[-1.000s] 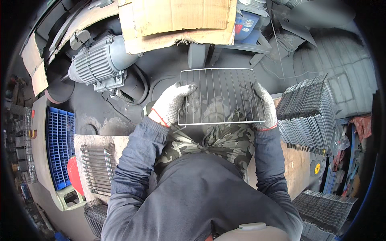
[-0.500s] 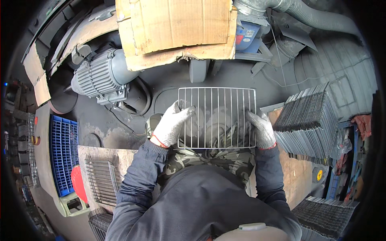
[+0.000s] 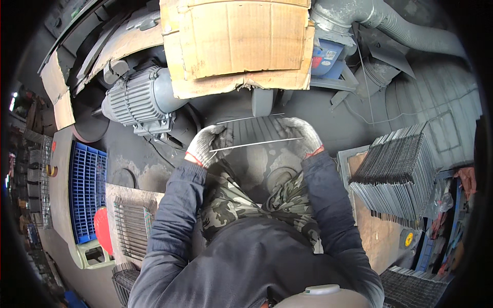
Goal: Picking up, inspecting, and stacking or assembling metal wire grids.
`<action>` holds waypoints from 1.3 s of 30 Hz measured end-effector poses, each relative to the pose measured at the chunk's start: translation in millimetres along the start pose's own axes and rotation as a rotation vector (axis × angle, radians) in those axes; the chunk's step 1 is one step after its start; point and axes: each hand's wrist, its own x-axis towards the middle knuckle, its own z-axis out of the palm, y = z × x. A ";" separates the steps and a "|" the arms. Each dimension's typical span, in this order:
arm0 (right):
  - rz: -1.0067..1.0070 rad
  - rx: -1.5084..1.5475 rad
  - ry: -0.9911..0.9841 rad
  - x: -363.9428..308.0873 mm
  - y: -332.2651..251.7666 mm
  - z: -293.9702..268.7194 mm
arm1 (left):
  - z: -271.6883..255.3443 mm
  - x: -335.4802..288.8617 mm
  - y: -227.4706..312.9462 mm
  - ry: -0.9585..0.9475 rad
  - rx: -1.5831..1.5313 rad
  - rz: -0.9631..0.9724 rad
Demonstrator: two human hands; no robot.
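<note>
Nearest, along the bottom of the frame, are our dark jacket (image 3: 246, 256) and, above it, camouflage trousers (image 3: 226, 203). At the middle of the frame, beyond our knees, we hold a wire rack (image 3: 257, 143) raised and tilted, seen nearly edge-on, its near rim slanting up toward the right. Our gloved left hand (image 3: 208, 143) is curled closed about its left end; our gloved right hand (image 3: 304, 137) is closed likewise about the right end, though some fingertips are hidden. To handle it well, we judge, both hands should grip at matching points, turn together and squeeze only lightly, since thin wires could bow or twist if one side leads. Keeping thumbs off the middle wires would leave them easier to view.

At the lower left, more racks (image 3: 132, 226) lie on a board; at the right of the frame stands a tall leaning stack of racks (image 3: 390, 179), well apart from our right sleeve. Farther off, a grey motor (image 3: 136, 97) sits upper left, and a cardboard sheet (image 3: 241, 41) fills the top centre.
</note>
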 end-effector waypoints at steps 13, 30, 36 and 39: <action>-0.321 -0.148 0.345 -181.0 -134.8 -10.5 | 134.2 -3.3 -74.5 -0.505 -0.015 -0.135; -1.189 -2.362 1.257 -381.9 -224.6 -22.8 | -275.2 -342.6 15.4 1.626 1.645 0.707; -0.948 -2.552 1.293 -354.4 -204.8 -45.8 | -372.0 -389.1 18.5 1.836 1.366 0.357; -0.986 -2.523 1.307 -354.9 -200.0 -41.3 | -389.5 -395.3 21.6 1.766 1.346 0.405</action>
